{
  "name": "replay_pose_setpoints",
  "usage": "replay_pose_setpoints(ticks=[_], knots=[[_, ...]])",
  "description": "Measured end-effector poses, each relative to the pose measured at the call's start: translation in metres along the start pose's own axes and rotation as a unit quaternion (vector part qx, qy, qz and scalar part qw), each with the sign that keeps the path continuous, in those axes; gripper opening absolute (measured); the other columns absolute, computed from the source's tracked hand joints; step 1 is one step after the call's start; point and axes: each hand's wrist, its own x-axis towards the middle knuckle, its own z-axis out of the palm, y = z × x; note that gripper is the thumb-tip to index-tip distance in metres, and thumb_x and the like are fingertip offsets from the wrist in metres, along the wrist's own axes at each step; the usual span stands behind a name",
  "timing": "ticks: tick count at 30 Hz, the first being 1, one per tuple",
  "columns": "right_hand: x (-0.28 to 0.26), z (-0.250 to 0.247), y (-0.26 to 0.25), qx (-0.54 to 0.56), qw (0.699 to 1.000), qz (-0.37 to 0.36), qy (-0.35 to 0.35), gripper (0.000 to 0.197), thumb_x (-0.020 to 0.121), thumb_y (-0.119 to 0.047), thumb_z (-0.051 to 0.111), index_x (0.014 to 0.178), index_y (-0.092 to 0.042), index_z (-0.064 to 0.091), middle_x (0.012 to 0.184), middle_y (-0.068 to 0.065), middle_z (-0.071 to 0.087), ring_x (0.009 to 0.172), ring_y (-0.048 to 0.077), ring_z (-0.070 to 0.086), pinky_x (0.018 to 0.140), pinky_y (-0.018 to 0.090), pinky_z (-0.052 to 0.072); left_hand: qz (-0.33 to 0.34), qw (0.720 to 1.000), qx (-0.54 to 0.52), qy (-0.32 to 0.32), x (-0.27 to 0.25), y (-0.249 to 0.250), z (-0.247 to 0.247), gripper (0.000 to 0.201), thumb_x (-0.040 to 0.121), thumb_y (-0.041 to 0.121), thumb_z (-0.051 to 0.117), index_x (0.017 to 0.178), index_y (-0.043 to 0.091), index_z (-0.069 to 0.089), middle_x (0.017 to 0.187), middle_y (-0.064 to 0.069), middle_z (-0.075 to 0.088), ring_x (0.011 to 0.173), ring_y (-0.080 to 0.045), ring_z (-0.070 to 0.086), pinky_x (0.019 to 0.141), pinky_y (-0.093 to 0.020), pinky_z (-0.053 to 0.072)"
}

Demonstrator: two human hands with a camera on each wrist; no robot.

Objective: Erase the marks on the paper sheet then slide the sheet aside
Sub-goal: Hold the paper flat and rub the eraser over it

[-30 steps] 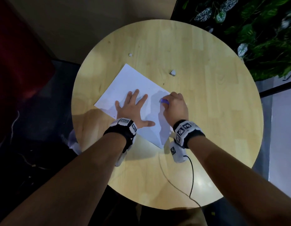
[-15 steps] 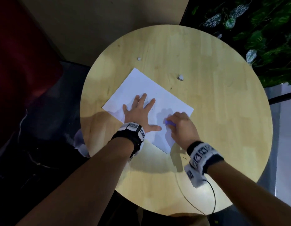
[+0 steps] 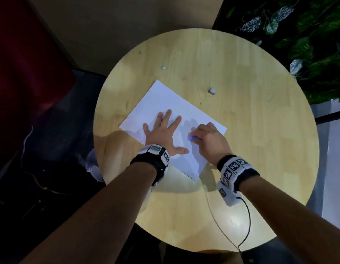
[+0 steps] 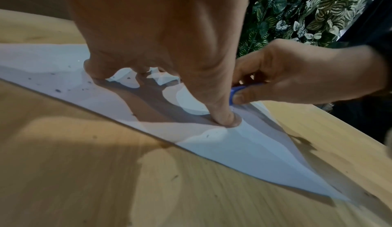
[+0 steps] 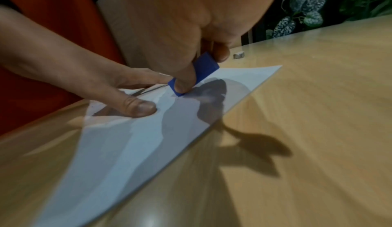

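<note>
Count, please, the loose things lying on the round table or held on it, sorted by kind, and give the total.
Paper sheet: 1
Blue eraser, pinched in the right hand: 1
Small pale scraps on the bare wood: 2
Total: 4
The left hand presses flat on the sheet. Dark specks on the paper are too fine to count.

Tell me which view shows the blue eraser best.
The right wrist view: the blue eraser shows as a whole block, pinched by the right hand with one corner on the paper sheet. The head view shows a blurred tip, the left wrist view a sliver.
</note>
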Motion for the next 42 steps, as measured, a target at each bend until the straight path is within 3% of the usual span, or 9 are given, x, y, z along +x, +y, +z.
replay_pose_setpoints(ticks=[6, 13, 17, 19, 26, 29, 33, 39, 42], knots=[[0.062, 0.002, 0.003, -0.036, 0.997, 0.051, 0.044, 0.016, 0.086, -0.004, 0.059, 0.091, -0.015, 0.069, 0.089, 0.003, 0.061, 0.09, 0.024, 0.047, 0.058, 0.033, 0.044, 0.002, 1.0, 0.012, 0.0, 0.0, 0.0, 0.0, 0.116, 0.072, 0.083, 0.063, 0.157, 0.047, -0.006, 0.165, 0.008, -0.025, 0.153, -0.021, -0.02, 0.114, -0.07, 0.009], [-0.022, -0.001, 0.002, -0.029, 0.999, -0.01, 0.015, 0.013, 0.083, -0.005, 0.067, 0.089, -0.016, 0.07, 0.086, -0.002, 0.062, 0.08, 0.024, 0.049, 0.052, 0.033, 0.043, 0.004, 1.0, -0.003, -0.002, 0.001, 0.001, -0.001, 0.113, 0.072, 0.079, 0.067, 0.156, 0.05, -0.003, 0.164, 0.007, -0.029, 0.153, -0.022, -0.022, 0.114, -0.072, 0.008], [0.045, -0.001, 0.006, -0.06, 0.997, 0.028, 0.048, 0.016, 0.086, -0.003, 0.059, 0.092, -0.013, 0.07, 0.087, 0.003, 0.059, 0.087, 0.027, 0.049, 0.056, 0.038, 0.048, 0.004, 1.0, 0.01, -0.008, 0.002, 0.0, -0.003, 0.114, 0.072, 0.081, 0.065, 0.156, 0.051, -0.005, 0.164, 0.007, -0.028, 0.153, -0.022, -0.021, 0.114, -0.072, 0.009], [0.064, 0.001, 0.003, -0.064, 0.995, 0.061, 0.055, 0.019, 0.086, -0.001, 0.057, 0.092, -0.013, 0.07, 0.088, 0.004, 0.059, 0.089, 0.026, 0.048, 0.057, 0.034, 0.045, 0.006, 1.0, 0.014, -0.014, 0.002, -0.001, -0.003, 0.114, 0.072, 0.082, 0.064, 0.156, 0.051, -0.006, 0.164, 0.007, -0.028, 0.153, -0.022, -0.021, 0.114, -0.072, 0.008], [-0.035, 0.003, -0.005, -0.042, 0.998, 0.025, 0.035, 0.013, 0.083, -0.004, 0.065, 0.089, -0.015, 0.07, 0.081, 0.001, 0.058, 0.078, 0.025, 0.049, 0.048, 0.036, 0.044, 0.002, 1.0, -0.001, -0.012, 0.001, 0.0, -0.003, 0.114, 0.072, 0.079, 0.067, 0.156, 0.051, -0.004, 0.164, 0.008, -0.03, 0.152, -0.022, -0.022, 0.114, -0.073, 0.007], [-0.013, 0.002, 0.001, -0.052, 0.998, 0.019, 0.033, 0.015, 0.083, -0.003, 0.065, 0.09, -0.015, 0.07, 0.083, 0.0, 0.06, 0.081, 0.024, 0.049, 0.049, 0.034, 0.045, 0.003, 1.0, 0.001, -0.013, 0.001, 0.002, -0.003, 0.114, 0.072, 0.079, 0.067, 0.156, 0.05, -0.004, 0.164, 0.007, -0.029, 0.153, -0.022, -0.022, 0.114, -0.073, 0.007], [0.047, 0.001, 0.001, -0.038, 0.994, 0.085, 0.059, 0.018, 0.085, 0.0, 0.058, 0.093, -0.011, 0.07, 0.089, 0.003, 0.059, 0.091, 0.025, 0.048, 0.061, 0.038, 0.049, 0.007, 1.0, 0.006, -0.013, 0.001, -0.001, -0.003, 0.115, 0.071, 0.082, 0.065, 0.156, 0.051, -0.006, 0.164, 0.007, -0.028, 0.153, -0.022, -0.021, 0.113, -0.072, 0.007], [-0.027, 0.005, -0.01, -0.004, 0.996, 0.071, 0.059, 0.014, 0.084, -0.006, 0.063, 0.094, -0.014, 0.07, 0.088, -0.001, 0.059, 0.089, 0.024, 0.05, 0.056, 0.036, 0.047, 0.003, 1.0, -0.003, -0.008, 0.001, 0.0, -0.003, 0.114, 0.071, 0.079, 0.067, 0.156, 0.05, -0.003, 0.164, 0.008, -0.028, 0.153, -0.021, -0.022, 0.114, -0.073, 0.006], [-0.022, 0.006, -0.002, 0.009, 0.996, 0.073, 0.055, 0.015, 0.085, -0.008, 0.063, 0.096, -0.015, 0.071, 0.089, 0.0, 0.06, 0.091, 0.025, 0.052, 0.061, 0.037, 0.049, 0.002, 1.0, -0.002, -0.006, 0.002, 0.0, -0.002, 0.114, 0.071, 0.08, 0.066, 0.156, 0.05, -0.003, 0.164, 0.008, -0.027, 0.153, -0.021, -0.021, 0.115, -0.072, 0.007]])
